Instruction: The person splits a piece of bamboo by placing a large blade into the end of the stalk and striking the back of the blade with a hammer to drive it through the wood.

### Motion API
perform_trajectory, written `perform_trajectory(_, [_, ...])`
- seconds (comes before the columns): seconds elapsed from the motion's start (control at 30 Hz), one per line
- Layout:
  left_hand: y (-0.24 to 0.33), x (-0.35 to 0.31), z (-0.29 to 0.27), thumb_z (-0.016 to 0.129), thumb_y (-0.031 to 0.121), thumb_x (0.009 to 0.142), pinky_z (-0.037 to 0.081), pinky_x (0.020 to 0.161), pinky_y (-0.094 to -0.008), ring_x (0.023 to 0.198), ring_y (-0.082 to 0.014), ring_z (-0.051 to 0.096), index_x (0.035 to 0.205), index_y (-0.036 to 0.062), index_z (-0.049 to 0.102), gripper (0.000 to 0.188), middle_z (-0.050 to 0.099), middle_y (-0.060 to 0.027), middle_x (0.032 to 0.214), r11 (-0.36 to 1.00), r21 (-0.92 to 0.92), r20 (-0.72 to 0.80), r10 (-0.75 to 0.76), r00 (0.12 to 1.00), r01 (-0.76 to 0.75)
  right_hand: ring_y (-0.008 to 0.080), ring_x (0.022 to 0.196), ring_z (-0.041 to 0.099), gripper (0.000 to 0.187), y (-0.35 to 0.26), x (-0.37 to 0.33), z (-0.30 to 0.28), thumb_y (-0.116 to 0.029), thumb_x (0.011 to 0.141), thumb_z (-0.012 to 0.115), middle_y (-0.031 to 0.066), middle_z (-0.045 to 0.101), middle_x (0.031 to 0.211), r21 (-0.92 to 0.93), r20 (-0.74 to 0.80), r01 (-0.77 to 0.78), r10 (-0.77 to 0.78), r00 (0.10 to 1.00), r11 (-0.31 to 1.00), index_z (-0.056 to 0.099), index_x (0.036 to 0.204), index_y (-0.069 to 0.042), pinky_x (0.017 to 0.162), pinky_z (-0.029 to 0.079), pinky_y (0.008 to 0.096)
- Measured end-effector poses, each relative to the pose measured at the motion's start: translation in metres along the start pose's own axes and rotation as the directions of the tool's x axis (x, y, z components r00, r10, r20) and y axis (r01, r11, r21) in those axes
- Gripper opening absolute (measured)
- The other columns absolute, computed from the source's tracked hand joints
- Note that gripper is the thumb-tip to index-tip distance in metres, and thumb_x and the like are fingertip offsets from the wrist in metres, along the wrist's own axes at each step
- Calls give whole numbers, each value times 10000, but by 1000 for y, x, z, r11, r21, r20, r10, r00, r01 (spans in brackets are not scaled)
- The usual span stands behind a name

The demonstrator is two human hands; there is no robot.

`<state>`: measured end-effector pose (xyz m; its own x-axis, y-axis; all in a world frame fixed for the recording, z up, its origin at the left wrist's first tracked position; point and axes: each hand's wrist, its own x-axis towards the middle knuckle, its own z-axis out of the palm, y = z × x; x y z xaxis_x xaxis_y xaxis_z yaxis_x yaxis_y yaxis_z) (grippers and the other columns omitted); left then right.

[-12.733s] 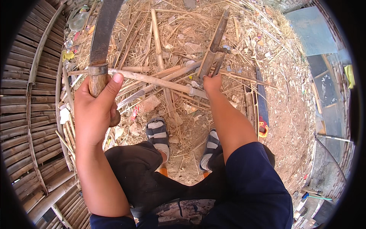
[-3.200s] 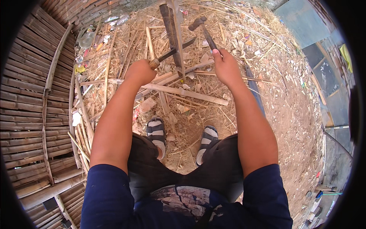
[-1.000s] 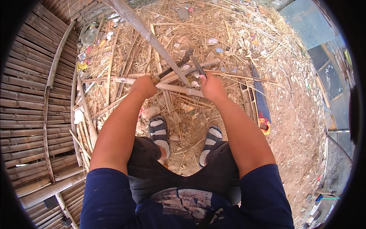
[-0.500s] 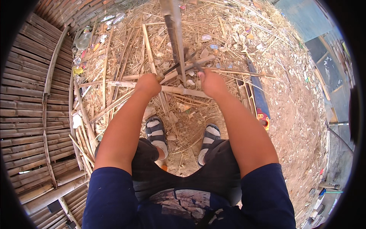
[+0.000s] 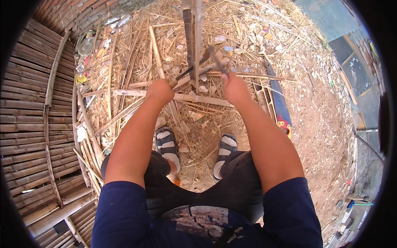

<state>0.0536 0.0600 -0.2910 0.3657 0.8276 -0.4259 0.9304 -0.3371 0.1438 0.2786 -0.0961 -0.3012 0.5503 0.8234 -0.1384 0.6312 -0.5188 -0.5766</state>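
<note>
Left hand (image 5: pixel 160 91) closed on a knife (image 5: pixel 185 73), right hand (image 5: pixel 236 89) on a hammer (image 5: pixel 218 62), a split pole (image 5: pixel 198 37) ahead

The left hand is wrapped tight around the knife's wooden handle. The right hand is curled around the lower end of the hammer's handle, no gap showing in its grip. The knife's dark blade slants up and to the right, crossing the pole low down. The hammer's head is at the blade's far end, too blurred to tell whether they touch.

The pole stands roughly upright between the hands and beyond them, one side dark, the other pale, its top running out of view. Near its foot a bamboo stick (image 5: pixel 198 98) lies crosswise on the straw-strewn ground (image 5: pixel 316 120).

To the right of the right hand lies a saw (image 5: pixel 278 93) with a red and yellow handle. Nearer the body are two strapped sandals (image 5: pixel 166 142), worn over pale socks. A slatted bamboo wall (image 5: pixel 25 107) fills the left side, and a brick wall (image 5: pixel 70 14) shows at the upper left.
</note>
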Motion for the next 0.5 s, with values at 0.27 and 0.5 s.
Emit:
perform_trajectory(0.27, [-20, 5, 1, 687, 146, 806, 556, 928, -448, 1063, -395, 699, 1110, -19, 717, 347, 722, -248, 1113, 999, -45, -3, -20, 1000, 20, 437, 1064, 679, 504, 44, 6, 39, -413, 1065, 431, 282, 691, 1130, -306, 332, -7, 114, 936, 952, 649, 1189, 25, 940, 531, 530])
perform_trajectory(0.5, [-24, 2, 8, 680, 161, 819, 556, 925, -450, 1051, -397, 700, 1106, -10, 715, 336, 726, -247, 1094, 999, -47, -62, 18, 998, -21, 473, 854, 676, 450, -32, 21, -35, -421, 1079, 413, 289, 680, 873, 232, -349, 30, 54, 935, 972, 589, 1109, -8, 768, 503, 566])
